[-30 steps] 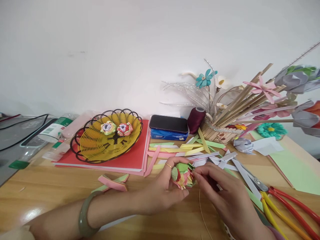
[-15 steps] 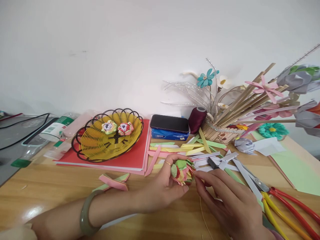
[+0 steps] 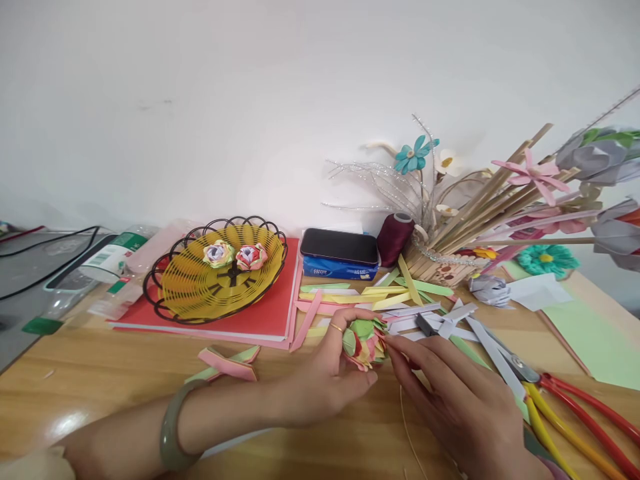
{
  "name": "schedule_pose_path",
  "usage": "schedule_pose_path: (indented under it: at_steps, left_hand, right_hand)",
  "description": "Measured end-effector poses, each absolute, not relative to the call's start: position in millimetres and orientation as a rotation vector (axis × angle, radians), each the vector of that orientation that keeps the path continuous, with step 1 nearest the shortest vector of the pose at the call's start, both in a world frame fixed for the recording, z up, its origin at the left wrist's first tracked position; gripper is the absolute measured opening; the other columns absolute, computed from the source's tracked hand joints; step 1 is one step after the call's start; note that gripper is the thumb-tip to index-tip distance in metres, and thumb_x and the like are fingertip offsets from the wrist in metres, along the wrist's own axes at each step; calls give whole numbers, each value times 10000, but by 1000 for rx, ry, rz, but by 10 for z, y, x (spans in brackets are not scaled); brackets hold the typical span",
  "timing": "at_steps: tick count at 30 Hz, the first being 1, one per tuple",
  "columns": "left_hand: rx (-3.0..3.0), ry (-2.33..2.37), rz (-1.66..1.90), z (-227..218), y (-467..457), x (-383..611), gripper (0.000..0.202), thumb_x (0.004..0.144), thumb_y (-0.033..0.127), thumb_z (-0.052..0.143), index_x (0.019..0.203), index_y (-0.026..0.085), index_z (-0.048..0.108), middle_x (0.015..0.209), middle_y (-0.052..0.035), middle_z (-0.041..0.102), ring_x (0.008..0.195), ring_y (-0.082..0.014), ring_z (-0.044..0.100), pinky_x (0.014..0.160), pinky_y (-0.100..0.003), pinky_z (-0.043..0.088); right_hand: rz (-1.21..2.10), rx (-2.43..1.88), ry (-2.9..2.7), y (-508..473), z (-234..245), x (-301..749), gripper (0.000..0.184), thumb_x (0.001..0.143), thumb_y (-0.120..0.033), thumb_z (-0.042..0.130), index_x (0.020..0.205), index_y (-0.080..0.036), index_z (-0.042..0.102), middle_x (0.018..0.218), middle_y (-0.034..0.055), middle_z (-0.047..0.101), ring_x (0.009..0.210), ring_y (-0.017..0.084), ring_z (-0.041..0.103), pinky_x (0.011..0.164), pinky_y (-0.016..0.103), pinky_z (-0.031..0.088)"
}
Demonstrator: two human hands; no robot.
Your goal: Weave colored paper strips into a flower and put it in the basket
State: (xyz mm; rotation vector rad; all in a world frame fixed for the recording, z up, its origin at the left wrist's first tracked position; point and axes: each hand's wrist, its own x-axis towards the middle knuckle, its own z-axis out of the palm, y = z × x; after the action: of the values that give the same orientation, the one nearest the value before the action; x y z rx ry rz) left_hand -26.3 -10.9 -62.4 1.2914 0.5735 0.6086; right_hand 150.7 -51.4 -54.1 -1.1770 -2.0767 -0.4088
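My left hand (image 3: 325, 373) is wrapped round a small folded paper flower (image 3: 366, 341) of green, pink, yellow and red petals, held just above the wooden table (image 3: 100, 380). A gold ring sits on one finger and a green bangle (image 3: 173, 427) on that wrist. My right hand (image 3: 450, 400) comes in from the right; its fingertips pinch at the flower's right edge. Loose paper strips (image 3: 380, 300) in yellow, green, pink and grey lie just behind the flower.
A yellow wire basket (image 3: 175, 293) with two paper flowers (image 3: 235, 255) rests on red card. Behind are a phone (image 3: 340, 245) on a blue pack, a maroon thread spool (image 3: 395, 239), and a stick bouquet (image 3: 500, 200). Scissors with red and yellow handles (image 3: 565, 400) lie right.
The flower and both hands stay in nearly the same place. My right fingers have shifted slightly along the flower's right edge.
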Motion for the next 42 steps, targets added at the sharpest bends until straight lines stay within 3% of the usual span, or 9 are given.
schedule_pose_path:
  at_steps: [7, 14, 19, 24, 28, 30, 32, 37, 42]
  left_hand:
    - [1385, 593, 595, -582, -113, -251, 468, 809, 76, 468, 1197, 241, 267, 927, -9, 416, 738, -91, 391, 638, -216, 351]
    - [1640, 646, 649, -602, -109, -255, 504, 772, 55, 459, 1198, 225, 251, 1219, -96, 348, 1113, -199, 389, 945, -369, 340]
    - [1688, 620, 682, -555, -107, -254, 511, 752, 50, 470, 1182, 220, 253, 1286, -112, 324, 1217, -224, 331, 1022, -388, 283]
    - [1549, 604, 634, -577, -127, -263, 536, 746, 95, 527, 1203, 219, 275, 1231, -108, 381, 1084, -204, 431, 915, -360, 369]
    - [1219, 410, 695, -639, -91, -282, 600, 749, 355, 622, 1256, 260, 316, 1299, -95, 388, 1044, -206, 465, 802, -310, 426]
    - [1126, 457, 691, -640, -55, -290, 587, 792, 505, 529, 1290, 285, 308, 1313, -91, 409, 1052, -215, 483, 795, -317, 440]
    - [1075, 568, 569, -616, -23, -288, 546, 830, 575, 401, 1271, 255, 373, 1133, -93, 543, 921, -204, 558, 722, -320, 464]
    - [1040, 624, 436, -549, 13, -245, 568, 730, 554, 581, 1143, 173, 500, 767, -27, 577, 652, -146, 581, 579, -280, 482]
    - [1092, 629, 564, -569, 18, -240, 582, 721, 483, 633, 1214, 239, 443, 1051, -67, 538, 822, -143, 556, 583, -223, 478]
  right_hand:
    - [-395, -1222, -2078, -501, -557, 1480, 76, 851, -144, 561, 917, -178, 580, 676, -11, 584, 534, 88, 528, 498, 219, 397]
    - [-368, -1263, -2051, -492, -551, 1456, 61, 854, -157, 547, 900, -166, 586, 678, -9, 572, 535, 89, 539, 500, 212, 402]
    - [-333, -1279, -2031, -492, -535, 1442, 66, 857, -148, 531, 886, -156, 590, 673, 4, 583, 541, 97, 557, 504, 214, 422]
    - [-287, -1300, -2000, -503, -521, 1449, 68, 865, -153, 524, 909, -164, 574, 710, 13, 603, 581, 101, 575, 507, 209, 423]
    - [-258, -1246, -2077, -507, -498, 1504, 125, 860, -106, 518, 955, -174, 563, 727, 18, 596, 611, 113, 563, 544, 227, 432]
    - [-249, -1178, -2155, -515, -486, 1553, 184, 855, -74, 502, 999, -171, 562, 744, 29, 602, 630, 126, 559, 551, 241, 434]
    - [-236, -1080, -2238, -529, -479, 1599, 230, 880, -73, 436, 1054, -159, 560, 772, 50, 620, 661, 145, 566, 563, 262, 442]
    - [-206, -1016, -2248, -551, -433, 1601, 250, 889, -101, 424, 1064, -181, 583, 751, 43, 634, 649, 144, 574, 550, 263, 455]
    - [129, -1243, -1875, -518, -299, 1490, 70, 821, -164, 571, 813, -225, 606, 656, -6, 601, 535, 118, 556, 447, 212, 442]
